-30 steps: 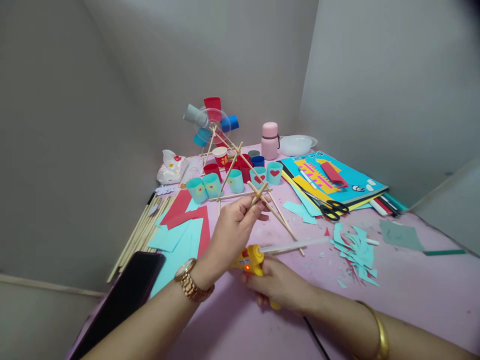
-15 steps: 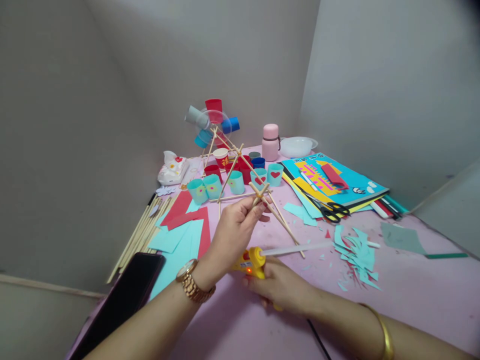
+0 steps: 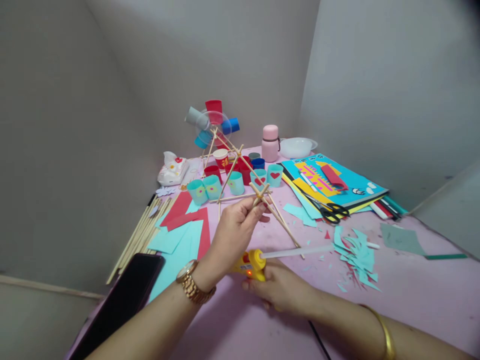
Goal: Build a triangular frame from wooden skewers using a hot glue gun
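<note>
My left hand pinches a frame of thin wooden sticks near a joint where two sticks cross. The frame stands on the pink table, with another crossed joint farther back. In my right hand is a yellow hot glue gun, its orange light lit. A long clear glue stick sticks out of its rear towards the right. The gun's nozzle is hidden behind my left wrist. Beyond the frame stand several light-blue paper cups, some with red hearts or flowers, and a white-rimmed red cup.
At the back left stands a wheel of coloured cups. Loose sticks, a black phone and paper sheets lie left. Scissors, coloured card and paper scraps lie right. A pink bottle stands behind.
</note>
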Tool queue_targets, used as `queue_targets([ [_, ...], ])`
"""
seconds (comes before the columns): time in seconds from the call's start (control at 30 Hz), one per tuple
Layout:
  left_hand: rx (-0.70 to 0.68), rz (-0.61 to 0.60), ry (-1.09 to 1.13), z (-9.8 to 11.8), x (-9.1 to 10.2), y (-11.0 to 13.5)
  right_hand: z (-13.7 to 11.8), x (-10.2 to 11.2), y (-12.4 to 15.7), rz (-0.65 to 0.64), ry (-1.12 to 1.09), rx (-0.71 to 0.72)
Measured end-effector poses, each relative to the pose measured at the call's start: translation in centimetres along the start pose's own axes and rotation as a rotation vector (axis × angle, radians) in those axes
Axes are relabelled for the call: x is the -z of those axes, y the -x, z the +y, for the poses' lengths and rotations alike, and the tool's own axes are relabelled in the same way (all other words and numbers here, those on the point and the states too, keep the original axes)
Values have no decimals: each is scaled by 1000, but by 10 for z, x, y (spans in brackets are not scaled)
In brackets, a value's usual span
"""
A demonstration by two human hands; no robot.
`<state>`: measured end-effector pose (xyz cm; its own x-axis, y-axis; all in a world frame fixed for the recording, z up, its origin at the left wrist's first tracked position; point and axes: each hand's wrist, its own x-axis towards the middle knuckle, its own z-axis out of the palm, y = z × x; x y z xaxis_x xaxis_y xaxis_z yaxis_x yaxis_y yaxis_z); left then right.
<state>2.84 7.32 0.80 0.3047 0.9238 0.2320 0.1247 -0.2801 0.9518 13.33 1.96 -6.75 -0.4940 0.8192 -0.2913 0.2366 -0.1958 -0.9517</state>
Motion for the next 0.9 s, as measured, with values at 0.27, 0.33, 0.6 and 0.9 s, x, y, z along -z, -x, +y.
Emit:
queue_targets([
  [0.27,9,11,-8,0,0,-1,-2,1,0,-3,-9,19],
  [0.33,5,7,-9,1,0,-1,-1,1,-1,-2,-7,16],
  [0.6,9,10,1,-1,0,0,-4,1,1,-10,32,-21],
  [0.9,-17,-1,4,-5,1,-3,2,3,-3,-35,-35,0],
])
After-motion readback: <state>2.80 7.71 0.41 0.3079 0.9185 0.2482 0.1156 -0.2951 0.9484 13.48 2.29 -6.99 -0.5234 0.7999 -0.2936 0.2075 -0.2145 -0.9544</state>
